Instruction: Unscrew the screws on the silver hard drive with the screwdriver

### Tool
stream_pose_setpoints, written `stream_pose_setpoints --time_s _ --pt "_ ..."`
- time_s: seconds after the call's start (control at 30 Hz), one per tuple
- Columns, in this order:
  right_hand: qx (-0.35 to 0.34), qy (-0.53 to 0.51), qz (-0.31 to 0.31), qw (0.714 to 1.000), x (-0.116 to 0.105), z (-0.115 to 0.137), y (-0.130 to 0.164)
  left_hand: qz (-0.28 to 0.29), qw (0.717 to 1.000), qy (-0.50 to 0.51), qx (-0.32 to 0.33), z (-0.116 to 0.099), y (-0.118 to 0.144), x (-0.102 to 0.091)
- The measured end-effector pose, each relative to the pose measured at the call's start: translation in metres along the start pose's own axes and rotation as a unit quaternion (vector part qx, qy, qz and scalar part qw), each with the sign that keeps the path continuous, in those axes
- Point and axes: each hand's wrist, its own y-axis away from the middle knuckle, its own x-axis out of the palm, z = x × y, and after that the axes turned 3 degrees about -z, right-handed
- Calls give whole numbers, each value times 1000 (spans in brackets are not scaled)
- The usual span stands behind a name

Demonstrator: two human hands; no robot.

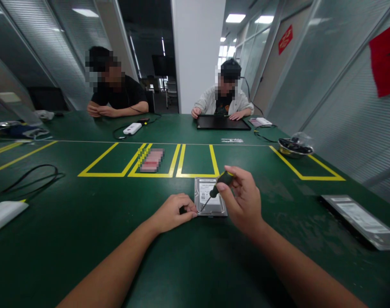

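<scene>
One hard drive [210, 196] lies flat on the green table [85, 231], just below the yellow tape boxes [150, 160]. I see my right hand [244, 201] pinching a screwdriver [218, 186] tilted onto it; my left hand [175, 211], fingers curled, steadies its left corner.

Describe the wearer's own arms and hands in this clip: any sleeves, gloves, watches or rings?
Both forearms are bare from the bottom edge of the picture up to the wrists; no sleeve or cuff shows. The left hand and right hand wear no gloves. No watch, band or ring can be seen on either wrist or on the fingers that show. Nails look short and plain.
</scene>
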Motion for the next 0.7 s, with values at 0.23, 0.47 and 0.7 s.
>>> stream_pose_setpoints --time_s 0.23,0.47,0.7 --pt "-143 28 35 989 19 15 -14 5 1000 15 -4 0 -1 -2" --pt "-155 37 21 987 27 -2 -4 9 1000 20 -8 4 -1 -1" --pt "-113 61 0 992 26 -14 2 12 999 37 -20 8 -1 -1"
